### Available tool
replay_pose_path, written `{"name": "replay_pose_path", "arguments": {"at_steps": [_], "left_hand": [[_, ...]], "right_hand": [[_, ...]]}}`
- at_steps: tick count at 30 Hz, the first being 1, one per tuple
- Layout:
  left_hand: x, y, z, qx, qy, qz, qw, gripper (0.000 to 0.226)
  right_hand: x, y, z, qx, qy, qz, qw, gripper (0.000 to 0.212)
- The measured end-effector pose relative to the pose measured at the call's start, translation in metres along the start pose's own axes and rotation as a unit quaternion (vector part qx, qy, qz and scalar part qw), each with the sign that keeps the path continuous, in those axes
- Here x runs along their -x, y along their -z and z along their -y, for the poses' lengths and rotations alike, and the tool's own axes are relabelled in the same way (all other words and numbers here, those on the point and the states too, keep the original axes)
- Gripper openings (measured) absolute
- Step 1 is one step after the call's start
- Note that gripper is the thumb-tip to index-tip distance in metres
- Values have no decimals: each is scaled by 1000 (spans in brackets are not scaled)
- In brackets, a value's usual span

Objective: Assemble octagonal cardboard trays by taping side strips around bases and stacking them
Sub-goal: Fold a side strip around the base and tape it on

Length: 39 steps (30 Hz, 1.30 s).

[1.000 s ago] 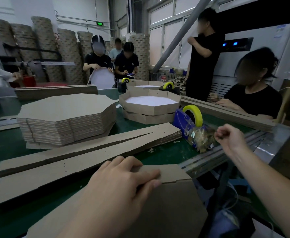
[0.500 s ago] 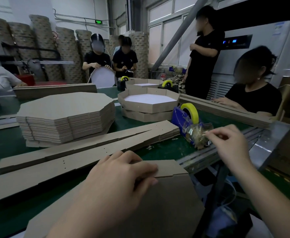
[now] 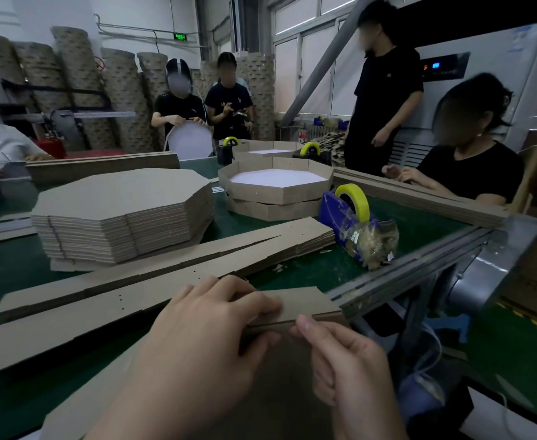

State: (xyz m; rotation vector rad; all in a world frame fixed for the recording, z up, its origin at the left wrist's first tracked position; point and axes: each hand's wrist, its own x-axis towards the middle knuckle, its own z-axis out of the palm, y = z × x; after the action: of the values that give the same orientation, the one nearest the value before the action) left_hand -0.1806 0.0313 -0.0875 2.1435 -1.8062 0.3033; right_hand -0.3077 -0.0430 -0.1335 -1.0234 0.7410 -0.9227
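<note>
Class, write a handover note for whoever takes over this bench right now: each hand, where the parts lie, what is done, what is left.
Left hand grips the side strip against the base. Right hand: fingers curled, thumb at that seam; any tape in it cannot be seen.
Base stack left, spare strips in the middle, tape dispenser right.
Done: two finished trays stacked behind.
Left: tape this strip round, then stack.
</note>
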Motion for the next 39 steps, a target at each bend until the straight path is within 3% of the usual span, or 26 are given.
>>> {"name": "replay_pose_path", "arguments": {"at_steps": [9, 12, 20, 24, 30, 34, 39], "left_hand": [[3, -1, -4, -9, -17, -31, 999, 29], [4, 2, -4, 13, -16, -8, 1000, 30], [9, 14, 1, 21, -25, 37, 999, 43], [8, 13, 0, -22, -3, 17, 1000, 67], [0, 0, -18, -66, 52, -67, 994, 33], [-2, -5, -16, -64, 64, -72, 993, 45], [-3, -2, -17, 0, 36, -117, 993, 47]], "right_hand": [[-2, 1, 0, 18, -25, -16, 999, 34], [-3, 2, -1, 23, -39, -3, 999, 35], [-6, 15, 7, 98, -112, 137, 979, 47], [-8, 16, 9, 98, -120, 171, 973, 32], [-5, 12, 10, 89, -116, 197, 969, 31], [-8, 17, 11, 112, -111, 201, 967, 45], [-12, 18, 18, 161, -108, 217, 957, 29]]}}
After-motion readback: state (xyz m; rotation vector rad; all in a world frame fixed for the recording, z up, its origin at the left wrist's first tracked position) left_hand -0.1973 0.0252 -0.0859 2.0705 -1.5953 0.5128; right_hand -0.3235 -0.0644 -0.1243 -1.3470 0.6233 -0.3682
